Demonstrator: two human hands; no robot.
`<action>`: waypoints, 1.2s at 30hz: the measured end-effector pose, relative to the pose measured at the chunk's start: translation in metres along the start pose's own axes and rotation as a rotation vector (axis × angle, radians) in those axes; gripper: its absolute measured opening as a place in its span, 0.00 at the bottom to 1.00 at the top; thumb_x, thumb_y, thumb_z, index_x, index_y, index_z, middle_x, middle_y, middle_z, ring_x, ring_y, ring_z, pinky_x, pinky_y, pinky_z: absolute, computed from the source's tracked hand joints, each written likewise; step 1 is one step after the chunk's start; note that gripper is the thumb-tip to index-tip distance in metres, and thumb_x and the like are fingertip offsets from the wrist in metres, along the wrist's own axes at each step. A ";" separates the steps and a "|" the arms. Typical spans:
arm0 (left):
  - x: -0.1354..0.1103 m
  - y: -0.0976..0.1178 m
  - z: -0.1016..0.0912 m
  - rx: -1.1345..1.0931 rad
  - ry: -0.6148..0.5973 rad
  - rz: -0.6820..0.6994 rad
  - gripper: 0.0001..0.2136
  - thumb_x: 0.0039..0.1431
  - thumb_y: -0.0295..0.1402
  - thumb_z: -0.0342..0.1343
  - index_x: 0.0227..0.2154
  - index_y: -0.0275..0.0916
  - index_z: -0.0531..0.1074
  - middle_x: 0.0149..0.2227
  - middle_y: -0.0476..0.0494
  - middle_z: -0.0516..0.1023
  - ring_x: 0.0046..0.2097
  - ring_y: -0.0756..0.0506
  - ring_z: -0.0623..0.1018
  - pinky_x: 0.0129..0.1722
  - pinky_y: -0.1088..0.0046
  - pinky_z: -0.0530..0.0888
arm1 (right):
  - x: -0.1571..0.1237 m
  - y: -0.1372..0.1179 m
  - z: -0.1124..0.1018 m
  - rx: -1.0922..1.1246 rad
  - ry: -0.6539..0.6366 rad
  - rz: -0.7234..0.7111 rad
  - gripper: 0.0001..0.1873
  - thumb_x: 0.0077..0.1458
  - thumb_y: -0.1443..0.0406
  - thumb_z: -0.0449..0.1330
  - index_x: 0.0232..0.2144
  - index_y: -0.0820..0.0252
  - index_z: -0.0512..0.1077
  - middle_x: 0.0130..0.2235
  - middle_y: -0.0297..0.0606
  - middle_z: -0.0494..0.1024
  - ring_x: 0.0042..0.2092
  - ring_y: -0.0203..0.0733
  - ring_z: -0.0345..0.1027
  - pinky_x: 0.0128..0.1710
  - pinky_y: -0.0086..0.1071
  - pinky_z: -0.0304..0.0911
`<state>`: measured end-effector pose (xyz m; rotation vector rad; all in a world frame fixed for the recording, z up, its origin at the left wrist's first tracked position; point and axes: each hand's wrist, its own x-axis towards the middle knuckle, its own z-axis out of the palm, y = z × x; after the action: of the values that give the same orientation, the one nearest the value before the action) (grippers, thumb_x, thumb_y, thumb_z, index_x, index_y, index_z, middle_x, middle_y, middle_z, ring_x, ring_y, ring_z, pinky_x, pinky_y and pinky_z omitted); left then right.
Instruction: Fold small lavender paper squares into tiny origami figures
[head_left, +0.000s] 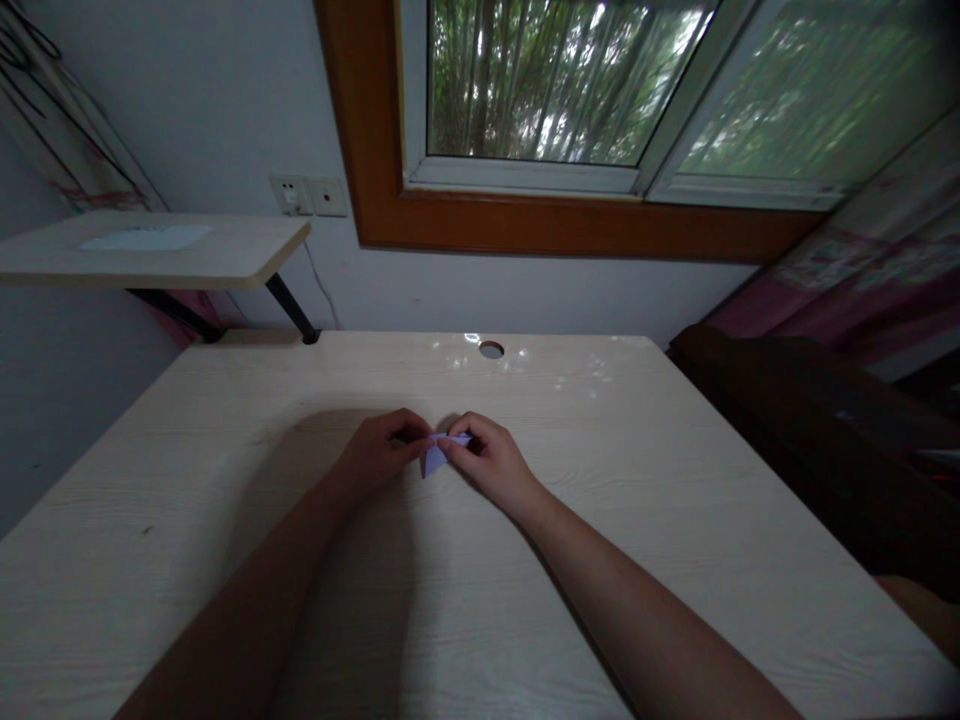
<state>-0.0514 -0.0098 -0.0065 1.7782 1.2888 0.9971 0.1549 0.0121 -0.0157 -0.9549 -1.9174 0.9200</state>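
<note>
A small piece of folded purple paper (434,460) is held between my two hands, just above or on the middle of the pale wooden desk (510,580). My left hand (384,445) pinches its left upper edge between thumb and fingers. On the other side, my right hand (491,458) grips the right part, with the thumb pressed on the paper. One pointed corner hangs down toward me below the fingertips. Parts of the paper are covered by my fingers, so its full shape cannot be made out.
A raised shelf (247,262) on black legs stands at the desk's back left, with a flat pale sheet (150,238) on it. Near the back edge is a round cable hole (491,350). Dark furniture (780,450) borders the right side; a window (555,90) is beyond.
</note>
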 end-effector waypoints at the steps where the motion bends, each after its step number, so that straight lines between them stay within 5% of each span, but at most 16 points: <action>1: 0.000 0.000 0.000 0.006 -0.003 0.000 0.11 0.56 0.41 0.61 0.34 0.38 0.76 0.31 0.46 0.81 0.34 0.47 0.79 0.36 0.72 0.75 | 0.000 0.000 0.000 -0.003 -0.004 -0.001 0.07 0.57 0.61 0.62 0.31 0.58 0.72 0.32 0.35 0.75 0.33 0.37 0.67 0.32 0.29 0.60; 8: 0.000 -0.001 -0.001 -0.009 0.027 0.013 0.10 0.56 0.40 0.61 0.33 0.38 0.75 0.31 0.47 0.80 0.34 0.47 0.78 0.35 0.73 0.75 | -0.002 0.000 0.003 0.093 0.006 0.054 0.09 0.57 0.59 0.62 0.37 0.57 0.70 0.32 0.34 0.74 0.32 0.36 0.66 0.31 0.29 0.61; 15: 0.001 -0.005 0.000 -0.168 0.145 -0.056 0.10 0.53 0.37 0.64 0.36 0.39 0.73 0.30 0.48 0.79 0.32 0.48 0.78 0.33 0.74 0.74 | -0.001 0.007 0.009 0.338 -0.021 0.119 0.28 0.51 0.60 0.66 0.53 0.51 0.62 0.25 0.25 0.67 0.27 0.34 0.62 0.27 0.28 0.58; 36: -0.001 -0.008 0.001 -0.292 0.018 -0.026 0.12 0.57 0.32 0.59 0.44 0.39 0.71 0.34 0.47 0.78 0.37 0.47 0.79 0.39 0.72 0.73 | 0.000 0.011 0.007 0.437 0.044 0.135 0.20 0.52 0.61 0.65 0.47 0.53 0.67 0.27 0.26 0.65 0.28 0.33 0.59 0.29 0.29 0.57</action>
<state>-0.0538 -0.0092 -0.0140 1.5288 1.1103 1.1266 0.1515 0.0154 -0.0283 -0.8369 -1.5365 1.3185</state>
